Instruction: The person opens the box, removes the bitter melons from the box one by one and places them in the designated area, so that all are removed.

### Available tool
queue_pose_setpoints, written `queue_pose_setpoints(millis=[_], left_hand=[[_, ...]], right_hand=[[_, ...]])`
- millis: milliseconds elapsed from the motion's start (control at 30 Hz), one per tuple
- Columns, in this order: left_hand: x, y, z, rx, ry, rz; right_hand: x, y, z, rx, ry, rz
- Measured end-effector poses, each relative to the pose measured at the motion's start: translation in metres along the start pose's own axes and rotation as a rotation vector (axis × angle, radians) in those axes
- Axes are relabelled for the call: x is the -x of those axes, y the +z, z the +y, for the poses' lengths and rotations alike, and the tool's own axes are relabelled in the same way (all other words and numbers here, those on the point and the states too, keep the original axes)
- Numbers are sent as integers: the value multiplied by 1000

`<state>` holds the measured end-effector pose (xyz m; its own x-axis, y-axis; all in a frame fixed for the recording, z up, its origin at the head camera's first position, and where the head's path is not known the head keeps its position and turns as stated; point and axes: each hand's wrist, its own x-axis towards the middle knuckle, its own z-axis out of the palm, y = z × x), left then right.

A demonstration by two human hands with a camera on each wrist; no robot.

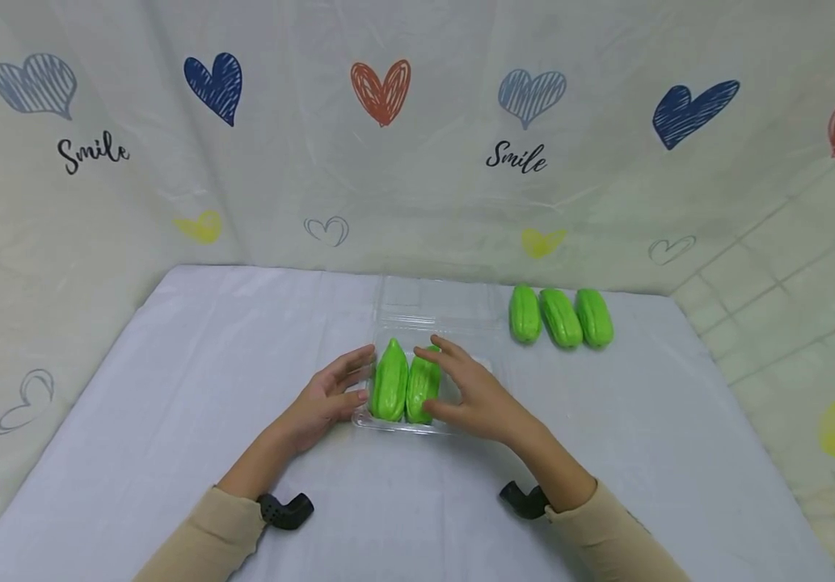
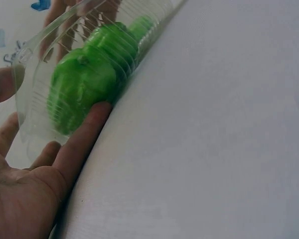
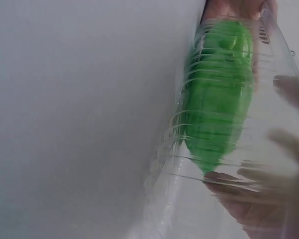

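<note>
A clear plastic clamshell box (image 1: pixel 395 428) lies on the table with its lid (image 1: pixel 440 303) folded back. Inside, two glossy green ridged gourds (image 1: pixel 390 384) stand side by side on the left. My left hand (image 1: pixel 326 404) rests against the box's left side; in the left wrist view its straight fingers (image 2: pixel 82 139) touch the clear wall. My right hand (image 1: pixel 478 400) reaches over the second gourd (image 1: pixel 423 388), fingers spread near its far end and thumb by its near end. In the right wrist view, box wall and blur hide whether they touch it.
Three more green gourds (image 1: pixel 561 318) lie in a row behind and to the right of the box. A white cloth covers the table (image 1: pixel 191 388). Behind it hangs a pale curtain (image 1: pixel 446 194) printed with hearts.
</note>
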<state>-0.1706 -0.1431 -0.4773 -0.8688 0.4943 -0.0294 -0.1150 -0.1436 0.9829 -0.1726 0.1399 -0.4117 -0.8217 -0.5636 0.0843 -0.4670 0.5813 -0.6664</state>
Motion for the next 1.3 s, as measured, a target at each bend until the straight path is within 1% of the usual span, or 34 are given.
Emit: queue_pose_setpoints(millis=[167, 400, 733, 1067, 1300], left_hand=[[0, 0, 0, 6, -1, -3], [-1, 1, -1, -3, -2, 1], [-2, 2, 0, 6, -6, 4], [-2, 3, 1, 7, 6, 1], [-2, 2, 0, 8, -9, 12]], right_hand=[[-2, 4, 0, 3, 12, -12], [-5, 8, 0, 7, -12, -14], [-9, 9, -2, 23, 20, -33], [-12, 10, -2, 38, 51, -43], [-12, 9, -3, 52, 61, -43]])
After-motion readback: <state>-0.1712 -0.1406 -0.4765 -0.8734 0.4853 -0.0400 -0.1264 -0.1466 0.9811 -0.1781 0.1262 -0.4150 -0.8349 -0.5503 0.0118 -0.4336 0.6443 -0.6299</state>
